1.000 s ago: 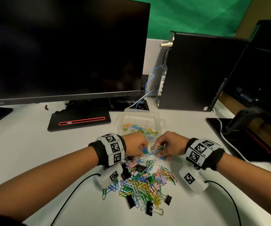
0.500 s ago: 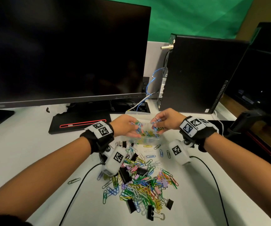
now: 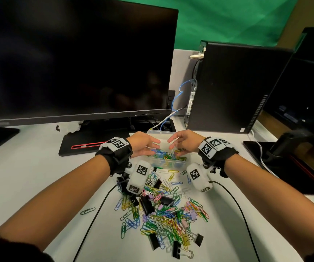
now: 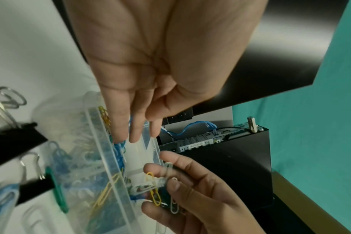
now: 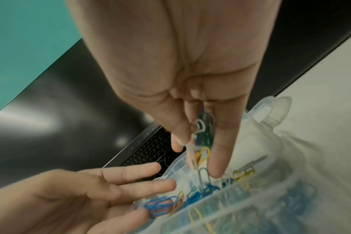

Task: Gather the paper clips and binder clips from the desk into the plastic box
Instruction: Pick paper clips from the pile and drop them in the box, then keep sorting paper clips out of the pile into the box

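A: So, handling notes first. The paper clips are light, springy wire in a slick coating; they hook into one another, so a pinch likely lifts a tangled bunch and sheds a few. The binder clips look heavier and stiff, with sprung steel bodies and loose wire handles; I'd take them by the black body, not the handle.

B: Where does everything sit?

A: The pile lies on the desk at 6 o'clock from the plastic box, with strays between pile and box. The box is clear and thin-walled, probably light enough to skid if knocked; it already holds a layer of coloured clips.

B: Hand poses?

A: Both are over the box, palms facing inward. The left hand is at its 9 o'clock side, fingers straight and spread; a few blue clips lie loose on them, nothing gripped. The right hand is at 3 o'clock, fingers pointing down into the box, with a small bunch of clips caught between finger and thumb.

B: Gripped or dropping?

A: Loosely pinched, I judge; the bunch is blurred in the right wrist view, so I can't tell whether it is falling.
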### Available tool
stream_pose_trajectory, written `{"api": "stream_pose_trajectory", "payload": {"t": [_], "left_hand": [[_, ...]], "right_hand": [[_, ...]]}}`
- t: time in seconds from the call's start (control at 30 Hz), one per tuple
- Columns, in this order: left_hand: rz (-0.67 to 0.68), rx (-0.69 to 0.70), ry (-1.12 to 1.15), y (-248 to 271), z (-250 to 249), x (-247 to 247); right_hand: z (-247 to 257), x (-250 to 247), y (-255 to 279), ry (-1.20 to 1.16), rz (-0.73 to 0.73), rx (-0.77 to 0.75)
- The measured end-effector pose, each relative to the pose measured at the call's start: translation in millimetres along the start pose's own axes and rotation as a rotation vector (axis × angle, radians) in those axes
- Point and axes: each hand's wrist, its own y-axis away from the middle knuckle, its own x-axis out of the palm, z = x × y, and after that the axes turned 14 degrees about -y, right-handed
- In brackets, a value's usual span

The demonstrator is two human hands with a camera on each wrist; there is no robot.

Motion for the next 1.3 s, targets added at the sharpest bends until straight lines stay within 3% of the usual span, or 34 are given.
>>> {"api": "stream_pose_trajectory", "payload": {"t": [0.23,0.4,0.53,0.7,0.9,1.3], "left_hand": [[0.056,0.217,-0.349,20.6,-4.0,-0.3],[0.240,0.367,-0.922,44.7,7.6,-2.3],[0.340,0.332,-1.122,66.8,21.7,4.4],[0.155,0.377,-1.385,89.6,37.1,18.8],[0.121,0.327,-1.461,104.5,50.1,30.6],[0.042,0.368,-1.354,99.8,49.1,27.6]], "right_hand": [[-3.5,-6.7,6.5,0.037,-0.017,-0.080],[-9.5,-1.1,26.1,0.304,-0.010,-0.296],[-13.5,15.0,49.0,0.450,0.211,-0.333],[-22.3,36.3,70.6,0.548,0.460,-0.279],[-24.2,50.1,81.2,0.686,0.510,-0.226],[-24.1,44.4,88.2,0.742,0.376,-0.262]]}}
